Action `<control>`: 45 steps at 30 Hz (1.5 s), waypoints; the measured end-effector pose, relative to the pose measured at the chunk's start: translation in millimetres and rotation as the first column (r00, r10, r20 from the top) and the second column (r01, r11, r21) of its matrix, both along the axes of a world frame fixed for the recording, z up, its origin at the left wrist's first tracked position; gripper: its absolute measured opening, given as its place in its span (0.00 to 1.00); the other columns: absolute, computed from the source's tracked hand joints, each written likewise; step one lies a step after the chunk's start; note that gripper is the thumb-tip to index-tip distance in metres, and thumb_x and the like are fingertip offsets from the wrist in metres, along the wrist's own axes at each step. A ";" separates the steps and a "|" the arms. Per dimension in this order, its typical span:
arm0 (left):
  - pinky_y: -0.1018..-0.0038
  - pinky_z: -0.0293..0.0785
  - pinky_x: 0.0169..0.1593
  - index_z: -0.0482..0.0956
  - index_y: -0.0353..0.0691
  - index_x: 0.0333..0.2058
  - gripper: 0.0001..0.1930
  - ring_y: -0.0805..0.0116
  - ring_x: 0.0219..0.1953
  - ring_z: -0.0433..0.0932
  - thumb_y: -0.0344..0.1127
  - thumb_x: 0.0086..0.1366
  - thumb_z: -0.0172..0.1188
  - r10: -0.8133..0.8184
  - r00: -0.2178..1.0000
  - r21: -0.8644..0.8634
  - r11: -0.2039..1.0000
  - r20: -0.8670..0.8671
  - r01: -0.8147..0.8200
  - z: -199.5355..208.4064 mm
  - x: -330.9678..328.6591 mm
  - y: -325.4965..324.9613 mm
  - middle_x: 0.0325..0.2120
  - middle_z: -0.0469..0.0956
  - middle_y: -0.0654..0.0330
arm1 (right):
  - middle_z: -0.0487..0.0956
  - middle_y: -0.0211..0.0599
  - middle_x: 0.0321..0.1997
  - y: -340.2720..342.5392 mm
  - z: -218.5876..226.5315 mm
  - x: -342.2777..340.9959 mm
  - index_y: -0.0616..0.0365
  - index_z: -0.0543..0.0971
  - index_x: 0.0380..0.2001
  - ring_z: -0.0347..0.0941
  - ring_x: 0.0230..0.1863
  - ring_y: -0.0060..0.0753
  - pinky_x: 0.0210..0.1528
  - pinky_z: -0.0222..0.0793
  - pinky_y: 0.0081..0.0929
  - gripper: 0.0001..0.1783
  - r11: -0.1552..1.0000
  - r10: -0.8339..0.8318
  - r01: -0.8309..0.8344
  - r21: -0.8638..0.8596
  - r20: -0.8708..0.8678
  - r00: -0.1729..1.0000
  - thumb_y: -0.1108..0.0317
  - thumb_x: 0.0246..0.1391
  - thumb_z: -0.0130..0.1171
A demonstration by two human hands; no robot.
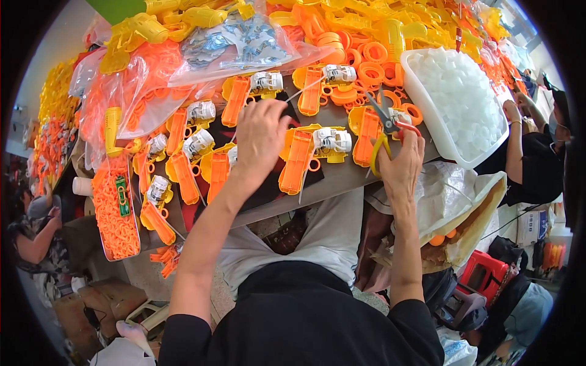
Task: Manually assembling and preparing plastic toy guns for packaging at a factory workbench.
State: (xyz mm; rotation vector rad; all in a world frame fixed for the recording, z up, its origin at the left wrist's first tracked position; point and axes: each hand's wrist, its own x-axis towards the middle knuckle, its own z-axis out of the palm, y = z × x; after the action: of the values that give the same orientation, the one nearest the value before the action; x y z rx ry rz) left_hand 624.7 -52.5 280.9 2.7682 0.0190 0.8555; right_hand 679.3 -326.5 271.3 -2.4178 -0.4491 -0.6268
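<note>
Evidently, the right hand grips scissors, blades parted; whether the left hand pinches anything cannot be told. Around them, yellow-orange assemblies hold white mechanisms, seemingly fitted, uncovered; beyond, yellow shells appear unassembled.

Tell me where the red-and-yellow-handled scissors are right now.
In the head view, right of centre, the scissors are in the person's right hand, by the rightmost orange-and-yellow assembly and just left of the white tub.
</note>
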 end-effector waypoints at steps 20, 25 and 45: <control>0.72 0.79 0.39 0.81 0.33 0.36 0.07 0.68 0.32 0.84 0.31 0.62 0.65 -0.135 0.954 -0.536 0.844 -0.267 -0.030 4.3 12.9 -24.6 0.29 0.85 0.56 | 0.70 0.31 0.24 52.8 2.2 -69.9 0.59 0.74 0.39 0.70 0.24 0.23 0.33 0.81 0.33 0.38 0.586 0.797 0.237 0.775 -0.604 0.005 0.29 0.66 0.39; 0.65 0.74 0.39 0.82 0.40 0.35 0.08 0.63 0.31 0.82 0.38 0.62 0.66 -0.121 0.978 -0.561 0.828 -0.171 0.004 -9.3 8.7 -31.0 0.26 0.84 0.61 | 0.69 0.31 0.22 59.7 -0.3 -67.5 0.59 0.73 0.37 0.70 0.21 0.23 0.28 0.80 0.29 0.39 0.580 0.798 0.224 0.783 -0.602 0.038 0.28 0.65 0.39; 0.65 0.63 0.39 0.82 0.44 0.32 0.04 0.64 0.33 0.75 0.35 0.61 0.66 -0.064 0.998 -0.285 0.956 0.015 0.066 -0.7 3.9 -56.6 0.27 0.81 0.66 | 0.63 0.23 0.16 63.9 -2.3 -70.9 0.52 0.71 0.29 0.59 0.12 0.18 0.13 0.54 0.19 0.31 0.481 0.810 0.265 0.836 -0.539 0.232 0.34 0.68 0.42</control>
State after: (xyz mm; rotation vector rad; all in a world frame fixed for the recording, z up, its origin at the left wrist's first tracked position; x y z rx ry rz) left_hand 628.6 -109.1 280.2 2.4821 0.0468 0.7760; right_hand 608.4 -262.6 269.0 -1.1775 -0.0449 0.7955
